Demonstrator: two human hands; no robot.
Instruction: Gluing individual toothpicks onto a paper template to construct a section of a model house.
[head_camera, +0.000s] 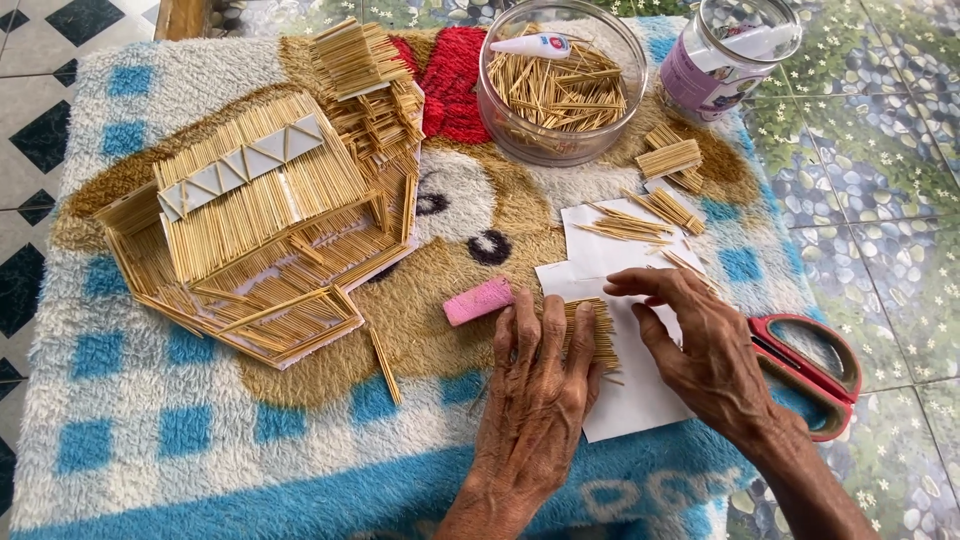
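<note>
Now we press our left hand (535, 385) flat, fingers spread, on a row of sticks (590, 335) lying on white paper (630, 395) atop the rug (200, 430). Our right hand (700, 345) is open, fingertips touching the row's edge. Just beside it lie a pink block (478, 300) and red scissors (815, 370); the stick house (270, 220) stands well left.

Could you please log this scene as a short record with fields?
Left hand: fingers pressing a row of toothpicks flat on white paper
Right hand: fingertips at the row's right edge
Beside left hand: pink block
By right wrist: red scissors
Left on rug: toothpick house
Top: clear bowl of toothpicks, glue tube, jar
</note>
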